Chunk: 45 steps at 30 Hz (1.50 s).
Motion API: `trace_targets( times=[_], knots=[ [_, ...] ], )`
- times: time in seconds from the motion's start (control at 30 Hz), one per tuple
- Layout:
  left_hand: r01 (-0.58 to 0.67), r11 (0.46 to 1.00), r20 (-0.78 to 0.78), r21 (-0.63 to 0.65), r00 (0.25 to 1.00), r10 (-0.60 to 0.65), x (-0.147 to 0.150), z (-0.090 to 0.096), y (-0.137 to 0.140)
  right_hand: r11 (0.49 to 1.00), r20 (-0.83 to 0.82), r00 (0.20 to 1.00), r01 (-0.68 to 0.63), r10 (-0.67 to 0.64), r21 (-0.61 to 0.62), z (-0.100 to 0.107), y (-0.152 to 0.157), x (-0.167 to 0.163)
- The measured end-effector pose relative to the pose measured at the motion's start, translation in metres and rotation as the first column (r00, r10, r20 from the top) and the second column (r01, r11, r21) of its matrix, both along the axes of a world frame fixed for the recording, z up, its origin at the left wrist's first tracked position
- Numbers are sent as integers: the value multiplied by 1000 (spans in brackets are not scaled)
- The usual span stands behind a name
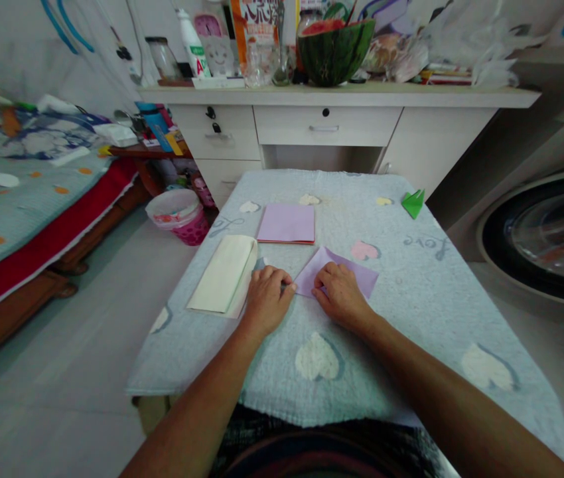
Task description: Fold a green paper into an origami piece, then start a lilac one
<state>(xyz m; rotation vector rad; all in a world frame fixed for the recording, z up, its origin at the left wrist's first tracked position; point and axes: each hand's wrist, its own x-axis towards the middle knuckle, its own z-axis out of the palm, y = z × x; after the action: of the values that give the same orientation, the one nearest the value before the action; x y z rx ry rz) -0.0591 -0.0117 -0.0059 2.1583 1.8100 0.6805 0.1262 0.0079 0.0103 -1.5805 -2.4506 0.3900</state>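
A folded sheet of purple paper lies on the table in front of me, one corner pointing away. My right hand rests over its middle with curled fingers pressed on it. At the sheet's left corner is my left hand, closed, its thumb and fingertip at that corner. Beyond them sits a square stack of purple paper with a red lower edge. Folded cream-coloured paper lies left of my left hand, partly behind it. A small folded green paper piece stands near the far right table edge.
A pale blue cloth with hearts covers the table. Behind stands a white cabinet bearing a cut watermelon, jars and bags. A pink bin and a bed are at left, a washing machine at right.
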Motion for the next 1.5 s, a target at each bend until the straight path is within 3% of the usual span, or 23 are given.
trace_targets(
  times=[0.73, 1.17, 1.5],
  knots=[
    [-8, 1000, -60, -6, 998, 8, 2, 1, -2, 1000, -6, 1000, 9, -9, 3, -1, 0, 0],
    [20, 1000, 10, 19, 1000, -20, -2, -5, 0, 1000, -16, 1000, 3, -3, 6, -3, 1, 0],
    [-41, 998, -74, 37, 996, 44, 5, -1, -1, 1000, -30, 1000, 6, -5, 13, -1, -1, 0]
  ],
)
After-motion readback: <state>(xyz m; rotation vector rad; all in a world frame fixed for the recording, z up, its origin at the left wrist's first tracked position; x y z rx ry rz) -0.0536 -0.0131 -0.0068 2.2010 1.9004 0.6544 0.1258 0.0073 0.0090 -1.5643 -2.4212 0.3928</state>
